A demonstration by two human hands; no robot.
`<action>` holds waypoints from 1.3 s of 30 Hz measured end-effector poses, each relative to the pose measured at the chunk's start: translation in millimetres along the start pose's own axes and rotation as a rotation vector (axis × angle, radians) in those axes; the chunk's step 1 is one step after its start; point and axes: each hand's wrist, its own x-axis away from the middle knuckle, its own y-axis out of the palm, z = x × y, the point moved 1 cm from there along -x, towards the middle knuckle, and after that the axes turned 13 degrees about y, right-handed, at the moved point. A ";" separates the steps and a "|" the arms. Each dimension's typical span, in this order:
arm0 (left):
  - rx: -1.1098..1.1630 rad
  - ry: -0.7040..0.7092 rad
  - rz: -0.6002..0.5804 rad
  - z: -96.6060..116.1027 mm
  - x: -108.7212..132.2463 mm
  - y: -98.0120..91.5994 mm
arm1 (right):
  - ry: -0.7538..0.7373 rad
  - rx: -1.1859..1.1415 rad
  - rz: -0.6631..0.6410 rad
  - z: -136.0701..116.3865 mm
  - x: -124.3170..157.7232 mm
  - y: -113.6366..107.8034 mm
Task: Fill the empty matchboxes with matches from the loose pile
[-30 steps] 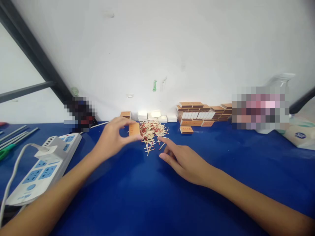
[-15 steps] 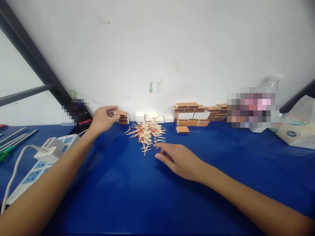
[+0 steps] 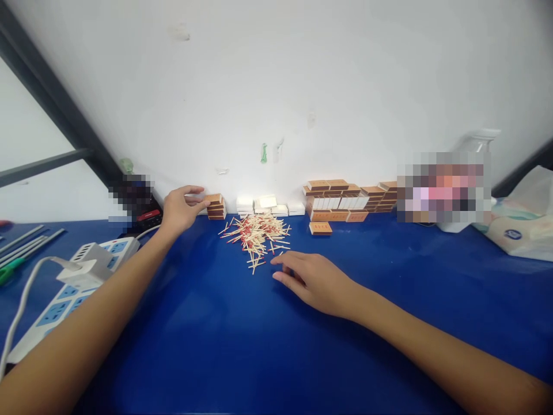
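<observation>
Left hand [image 3: 180, 210] is stretched far out over the blue table [image 3: 216, 346], and its thumb and fingers are held apart, the forefinger raised above the thumb. Right by that thumb tip, a short stack of matchboxes [image 3: 215, 208] is seen, neatly piled on the side toward the other hand; whether the top box is being touched cannot be told. Over to the right hand [image 3: 322, 282] now: it is held low, palm turned inward, thumb and forefinger parted, with nothing gripped. Just ahead of its fingertips, to their left, a loose heap of matches [image 3: 259, 231] is spread, red heads pointing every which way, a few strays scattered nearest the hand. Beyond that heap, white boxes [image 3: 263, 206] are lined up along the wall [image 3: 242, 86]. Straight out past the right hand's knuckles, a single matchbox [image 3: 320, 229] is laid flat, and behind it a bigger wall of stacked matchboxes [image 3: 339, 216] is built, a row of white ends framed in its middle. Back beside the left forearm, a power strip [image 3: 55, 311] is partly covered by that arm, a white charger [image 3: 82, 272] plugged into it.
</observation>
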 end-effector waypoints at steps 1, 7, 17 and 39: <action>-0.022 0.005 0.008 0.5 -1.0 1.1 | -0.014 -0.004 0.008 0.6 -0.1 0.6; -0.258 0.103 0.083 17.7 4.7 5.0 | -0.079 -0.040 0.042 3.1 -1.4 1.6; -0.156 0.654 -0.151 74.8 88.8 14.4 | -0.050 -0.019 0.043 13.1 -5.9 1.6; -0.046 0.769 -0.359 75.4 112.8 24.8 | 0.084 0.045 0.268 30.9 -18.0 -10.7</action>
